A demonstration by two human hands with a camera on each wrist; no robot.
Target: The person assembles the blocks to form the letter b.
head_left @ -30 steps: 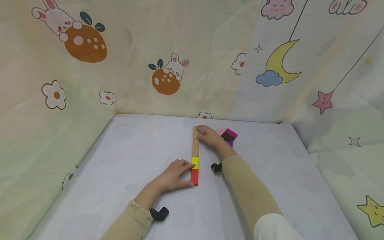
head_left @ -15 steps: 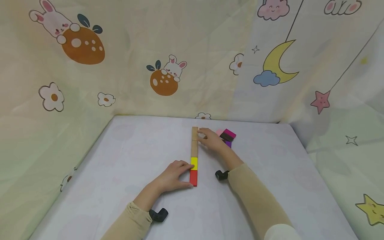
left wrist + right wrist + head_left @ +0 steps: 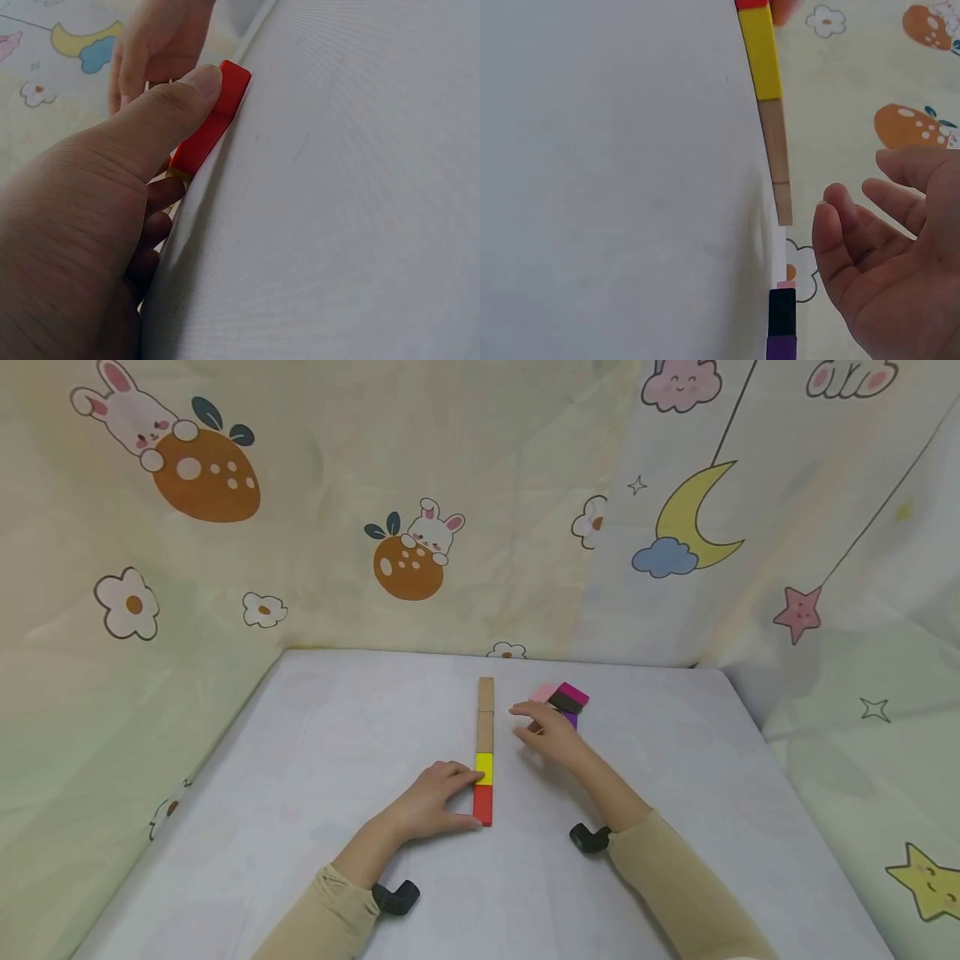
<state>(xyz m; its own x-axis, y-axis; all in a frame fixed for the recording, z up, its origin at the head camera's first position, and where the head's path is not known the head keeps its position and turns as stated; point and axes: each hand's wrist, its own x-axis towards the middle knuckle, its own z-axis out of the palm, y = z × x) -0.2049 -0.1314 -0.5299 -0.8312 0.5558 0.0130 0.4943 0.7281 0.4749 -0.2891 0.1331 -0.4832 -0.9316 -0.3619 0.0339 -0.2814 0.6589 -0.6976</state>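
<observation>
L hand [image 3: 431,802] touching red blk [image 3: 483,804] & yellow blk [image 3: 487,764], R hand [image 3: 557,737] nr dark blk [image 3: 566,702] — both grips apart.

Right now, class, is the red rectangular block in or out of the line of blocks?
In. The head view shows the red rectangular block lined up with and touching the yellow rectangular block just beyond it.

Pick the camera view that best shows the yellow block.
Right wrist: the yellow block looks large there, its long face uncovered. Head shows it smaller, with the left hand partly over it. Left wrist gives only a sliver past the red block.
</observation>
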